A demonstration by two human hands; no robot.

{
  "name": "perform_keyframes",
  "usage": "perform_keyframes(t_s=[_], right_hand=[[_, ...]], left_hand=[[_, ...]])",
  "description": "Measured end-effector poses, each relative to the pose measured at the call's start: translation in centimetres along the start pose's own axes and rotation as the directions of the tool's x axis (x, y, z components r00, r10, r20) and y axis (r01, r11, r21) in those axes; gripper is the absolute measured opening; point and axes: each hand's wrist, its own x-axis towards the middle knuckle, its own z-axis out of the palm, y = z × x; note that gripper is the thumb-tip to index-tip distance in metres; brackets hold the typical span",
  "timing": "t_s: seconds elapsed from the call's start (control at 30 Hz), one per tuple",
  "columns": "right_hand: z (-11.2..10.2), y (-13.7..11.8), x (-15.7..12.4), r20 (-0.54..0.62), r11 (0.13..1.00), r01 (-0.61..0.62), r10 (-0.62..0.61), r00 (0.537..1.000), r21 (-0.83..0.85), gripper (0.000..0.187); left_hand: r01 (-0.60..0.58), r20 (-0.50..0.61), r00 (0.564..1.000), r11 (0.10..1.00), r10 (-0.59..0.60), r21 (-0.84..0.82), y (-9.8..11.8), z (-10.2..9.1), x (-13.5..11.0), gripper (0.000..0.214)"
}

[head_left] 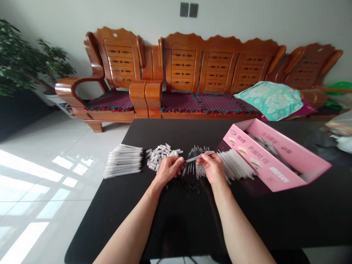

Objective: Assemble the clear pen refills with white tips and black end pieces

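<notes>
My right hand (212, 167) is closed round a clear pen barrel (198, 156) that points left toward my left hand (168, 168). The left hand's fingers are pinched together at the barrel's left tip; what they hold is too small to make out. Both hands hover over a black table (176, 220). Beneath them lie a bundle of thin refills (195, 151) and a scatter of small black parts (184, 186). A pile of white caps (161, 153) lies just left of the left hand.
A row of assembled white pens (123, 165) lies at the table's left edge. More clear barrels (236, 165) lean against an open pink box (275, 156) on the right. Wooden chairs and a sofa (214, 73) stand behind, a plant (24, 62) at far left.
</notes>
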Motion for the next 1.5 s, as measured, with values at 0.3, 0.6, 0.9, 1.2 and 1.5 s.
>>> perform_keyframes(t_s=[0.3, 0.6, 0.9, 1.2, 1.5], right_hand=[[0.0, 0.2, 0.0, 0.002, 1.000, 0.002, -0.002, 1.000, -0.011, 0.025], [-0.1, 0.3, 0.1, 0.008, 1.000, 0.000, 0.000, 1.000, -0.020, 0.025], [0.1, 0.2, 0.0, 0.005, 1.000, -0.009, 0.009, 1.000, -0.022, 0.026], [-0.1, 0.1, 0.1, 0.004, 1.000, -0.006, 0.006, 1.000, -0.022, 0.026], [0.2, -0.1, -0.1, 0.010, 0.999, -0.020, 0.020, 1.000, -0.028, 0.025]], left_hand=[[-0.007, -0.040, 0.999, 0.999, 0.006, -0.032, 0.0, 0.0, 0.1, 0.036], [0.021, -0.014, 1.000, 1.000, -0.021, -0.001, 0.1, 0.1, 0.0, 0.031], [0.026, 0.024, 0.999, 0.996, -0.028, 0.087, 0.2, 0.1, -0.2, 0.038], [-0.030, -0.048, 0.998, 0.986, 0.038, 0.162, 0.3, -0.4, -0.2, 0.038], [-0.073, 0.006, 0.997, 0.975, 0.074, 0.210, 1.1, -0.2, -0.5, 0.021]])
